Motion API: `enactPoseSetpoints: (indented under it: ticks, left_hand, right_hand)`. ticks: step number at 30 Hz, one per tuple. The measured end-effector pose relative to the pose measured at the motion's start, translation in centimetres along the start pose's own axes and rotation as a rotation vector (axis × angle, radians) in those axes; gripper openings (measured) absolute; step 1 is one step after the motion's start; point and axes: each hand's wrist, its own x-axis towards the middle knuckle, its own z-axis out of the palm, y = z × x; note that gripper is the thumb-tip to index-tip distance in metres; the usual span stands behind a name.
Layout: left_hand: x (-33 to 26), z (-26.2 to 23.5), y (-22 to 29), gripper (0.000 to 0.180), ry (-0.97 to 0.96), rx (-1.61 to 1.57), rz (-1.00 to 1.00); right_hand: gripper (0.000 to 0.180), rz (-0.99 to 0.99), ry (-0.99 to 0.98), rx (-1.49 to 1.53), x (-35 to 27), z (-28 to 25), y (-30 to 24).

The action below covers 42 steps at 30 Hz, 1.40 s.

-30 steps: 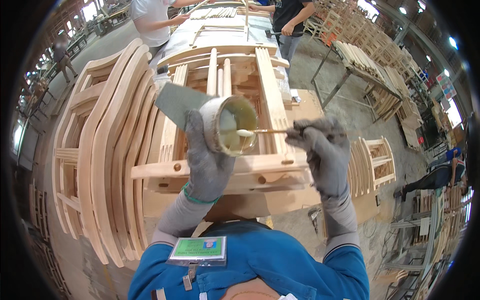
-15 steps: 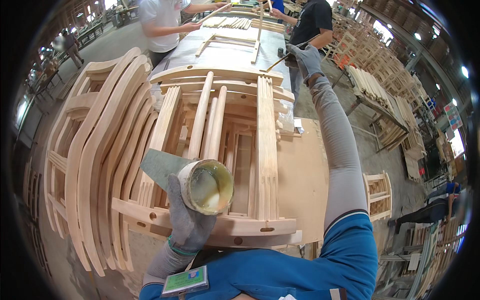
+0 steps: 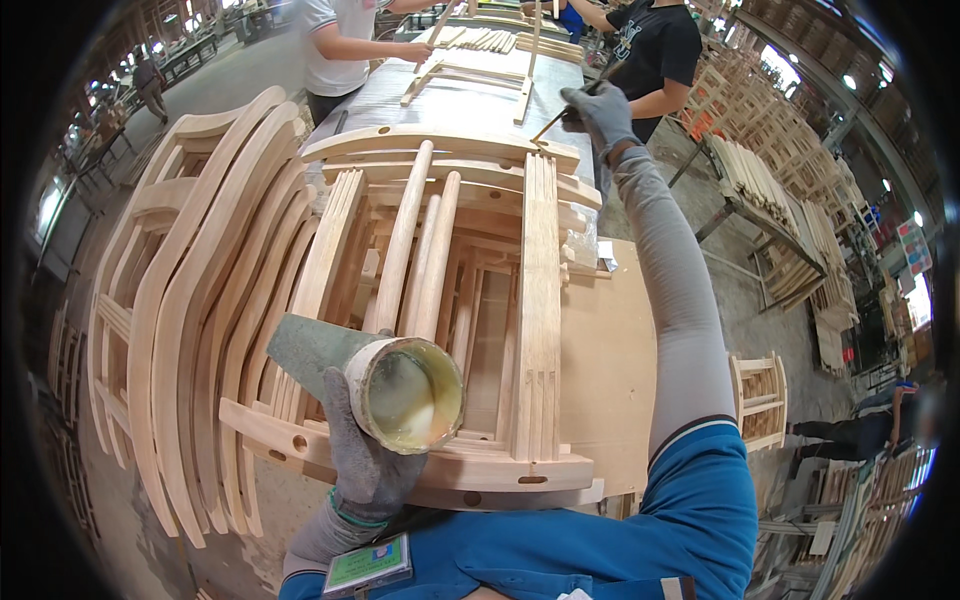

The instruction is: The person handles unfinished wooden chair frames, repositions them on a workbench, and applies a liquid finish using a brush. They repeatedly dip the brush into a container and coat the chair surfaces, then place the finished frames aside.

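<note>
Right hand (image 3: 598, 112), gloved, reaching out at 12 o'clock, fingers closed around a thin brush stick (image 3: 556, 122) whose tip meets the far curved rail (image 3: 440, 142) of the stacked wooden chair frames (image 3: 440, 300). Best handled, by the look of it, with a light dab of glue right at the joint holes, stick kept steep, drips kept off the slats. Left hand (image 3: 365, 455) at 7 o'clock, wrapped tight around a glue cup (image 3: 405, 393), mouth tilted toward the face, pale glue inside; worth keeping level. Curved chair parts (image 3: 190, 300) stacked at 9 o'clock.
</note>
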Motion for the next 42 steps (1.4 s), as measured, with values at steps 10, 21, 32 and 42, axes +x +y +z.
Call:
enactPoseSetpoints:
  ticks: [10, 21, 32, 42]
  left_hand:
    - [0.0, 0.6, -0.3, 0.062, 0.129, 0.016, 0.068]
    - [-0.2, 0.6, -0.1, 0.061, 0.017, 0.050, 0.039]
    - [-0.1, 0.1, -0.5, 0.061, 0.085, 0.066, 0.085]
    - [-0.1, -0.7, -0.7, 0.057, 0.096, 0.105, 0.109]
  right_hand:
    - [0.040, -0.127, -0.143, -0.496, 0.2, 1.3, -4.4]
    - [0.041, -0.116, -0.152, -0.534, 1.3, -0.1, -3.3]
    - [0.031, -0.019, -0.076, -0.094, -0.4, -0.5, -1.9]
    - [0.017, 0.371, 0.242, 0.708, -2.7, 0.0, 2.1]
